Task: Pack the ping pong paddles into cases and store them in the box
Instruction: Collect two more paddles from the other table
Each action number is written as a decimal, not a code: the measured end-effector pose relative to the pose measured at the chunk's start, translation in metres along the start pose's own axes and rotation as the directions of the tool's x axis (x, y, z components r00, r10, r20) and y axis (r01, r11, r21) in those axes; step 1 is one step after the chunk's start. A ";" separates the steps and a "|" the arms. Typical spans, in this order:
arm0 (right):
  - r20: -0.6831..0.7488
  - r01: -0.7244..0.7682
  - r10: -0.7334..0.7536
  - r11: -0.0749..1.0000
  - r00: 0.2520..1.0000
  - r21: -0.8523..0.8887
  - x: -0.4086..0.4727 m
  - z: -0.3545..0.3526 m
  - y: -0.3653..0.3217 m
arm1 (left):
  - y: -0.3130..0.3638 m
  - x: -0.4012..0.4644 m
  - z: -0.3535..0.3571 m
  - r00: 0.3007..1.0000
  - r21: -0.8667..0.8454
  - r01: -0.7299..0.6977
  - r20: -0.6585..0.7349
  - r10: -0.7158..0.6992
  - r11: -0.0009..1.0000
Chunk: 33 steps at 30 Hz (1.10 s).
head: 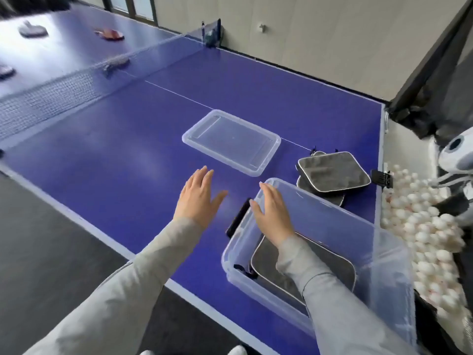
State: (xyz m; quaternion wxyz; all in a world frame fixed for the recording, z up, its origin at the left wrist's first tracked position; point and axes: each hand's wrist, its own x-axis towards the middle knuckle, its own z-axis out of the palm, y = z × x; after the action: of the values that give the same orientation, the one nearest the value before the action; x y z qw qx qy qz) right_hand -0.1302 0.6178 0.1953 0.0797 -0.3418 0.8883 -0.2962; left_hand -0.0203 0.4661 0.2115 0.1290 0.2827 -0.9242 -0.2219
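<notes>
View from the head camera over a blue ping pong table [102,160]. The left hand [198,198] hovers palm down over the bare tabletop, fingers straight and slightly spread, grasping nothing. The right hand [272,212] is likewise released, fingers extended, held above the near-left rim of a clear plastic box [384,252] that stands at the table's near right corner; whether the fingertips touch the rim cannot be told. Both arms wear grey sleeves [133,285]. Inside the box lies one dark paddle case with pale piping [266,260], flat on the bottom and partly hidden by the right forearm. A black latch [239,217] sits on the box's left end. The box's clear lid [231,142] lies flat on the table beyond the hands, apart from the box. To the right of the lid, just behind the box, a second dark case [332,172] rests on top of further dark cases or paddles, whose edges show beneath it; their number cannot be told. Beyond the net [76,85], on the far half of the table, lie loose paddles: a grey one [33,29], a red one [111,34], one close against the net [116,62], and one cut off at the left edge [5,70]. Off the table's right end, a heap of white balls [422,226] fills a catch net.
</notes>
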 end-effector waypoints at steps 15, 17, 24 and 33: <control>0.584 0.557 -0.321 0.781 0.746 -0.283 0.007 0.232 -0.254 | -0.351 -0.162 -0.108 0.748 0.279 0.557 0.242 -0.618 0.783; 0.659 0.599 -0.284 0.735 0.697 -0.317 0.002 0.260 -0.277 | -0.382 -0.185 -0.119 0.708 0.307 0.592 0.244 -0.663 0.745; 0.786 0.690 -0.249 0.666 0.565 -0.285 -0.003 0.333 -0.357 | -0.459 -0.232 -0.164 0.575 0.276 0.731 0.243 -0.781 0.624; 0.852 0.785 -0.310 0.595 0.421 -0.172 0.026 0.426 -0.446 | -0.541 -0.216 -0.195 0.465 0.244 0.819 0.247 -0.850 0.519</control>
State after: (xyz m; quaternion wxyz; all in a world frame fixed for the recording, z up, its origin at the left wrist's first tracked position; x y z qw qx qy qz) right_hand 0.2465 0.1370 0.1102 0.2283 -0.7228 0.6382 0.1348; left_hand 0.4767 0.1249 0.0952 -0.1686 0.6610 -0.6839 -0.2588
